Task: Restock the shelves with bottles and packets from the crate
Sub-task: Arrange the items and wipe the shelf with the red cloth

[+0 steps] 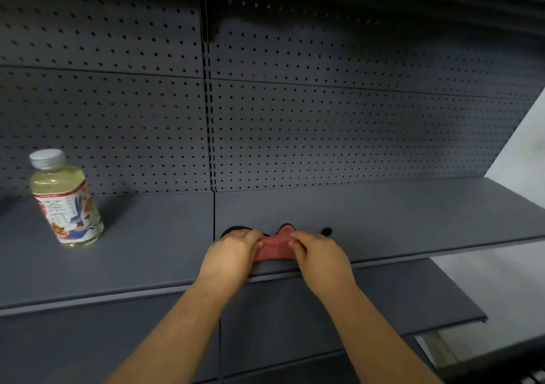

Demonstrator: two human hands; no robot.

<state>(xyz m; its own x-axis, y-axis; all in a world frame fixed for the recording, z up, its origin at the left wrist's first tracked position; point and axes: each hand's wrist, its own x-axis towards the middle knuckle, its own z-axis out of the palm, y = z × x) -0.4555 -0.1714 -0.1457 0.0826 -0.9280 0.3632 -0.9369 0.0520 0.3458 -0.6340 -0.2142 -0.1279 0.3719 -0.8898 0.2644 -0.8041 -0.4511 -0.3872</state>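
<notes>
Both hands at the front of the middle shelf (383,215), working one packet (272,249): a soft reddish-pink pouch with black edging showing behind it, lying on the shelf just right of the seam between the two shelf panels. Left hand (233,251) has its fingers curled onto the packet's left end; right hand (317,252) pinches the right end, fingertips meeting the pink material. The two hands sit close together with the packet clamped between them. My reading is that a limp pouch needs two hands to be squared up and kept from slumping, which would explain the grip at both ends; it looks like the setting-down or straightening step rather than a lift. A small black bit (326,231) lies just right of the packet; cannot tell whether it belongs to it. One bottle (63,199) stands upright well to the left on the same shelf, near the pegboard back panel (324,124): pale green drink, white cap, printed label facing out, as shop stock is usually fronted. Count: one bottle, one packet, two hands. One lower shelf (368,304) visible beneath, nothing on its visible part. Crate not in view, so the remaining stock cannot be judged.
</notes>
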